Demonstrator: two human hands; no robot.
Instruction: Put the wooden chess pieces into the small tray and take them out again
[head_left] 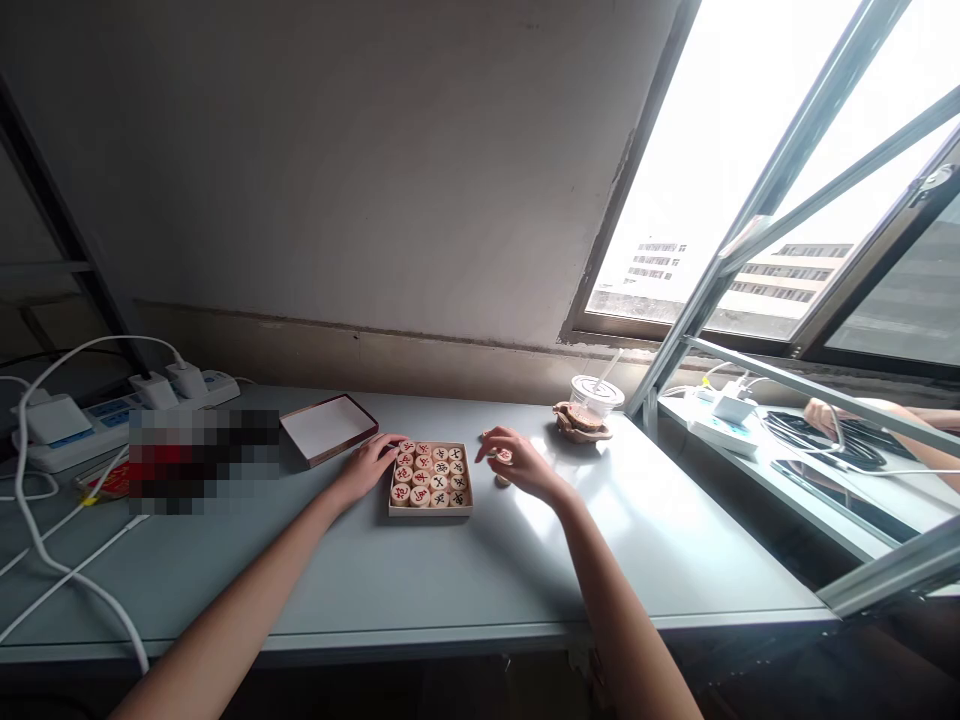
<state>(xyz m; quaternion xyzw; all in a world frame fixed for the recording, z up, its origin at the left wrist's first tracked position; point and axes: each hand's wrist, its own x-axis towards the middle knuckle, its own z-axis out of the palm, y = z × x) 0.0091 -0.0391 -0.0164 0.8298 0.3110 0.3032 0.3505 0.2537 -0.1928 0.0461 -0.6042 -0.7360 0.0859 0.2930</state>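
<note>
A shallow cardboard box (pixel 430 512) on the grey desk holds rows of round wooden Chinese chess pieces (pixel 421 478), with red and black characters. My left hand (pixel 364 468) lies at the box's upper left corner, its fingers stretched out and touching the edge. Right of the box, my right hand (pixel 521 462) hovers with loosely bent, parted fingers over a few loose Chinese chess pieces (pixel 503 481). Its fingers partly hide these pieces, and I see no piece clearly gripped. The box lid (pixel 330 428) lies upturned behind my left hand.
A lidded plastic cup (pixel 598 396) with a straw stands by a brown carved object (pixel 581 424) at the back right. Power strips (pixel 112 420) and white cables (pixel 90 580) lie left. Beyond a metal frame (pixel 675 330), another person's hand (pixel 825 415) rests near black cables.
</note>
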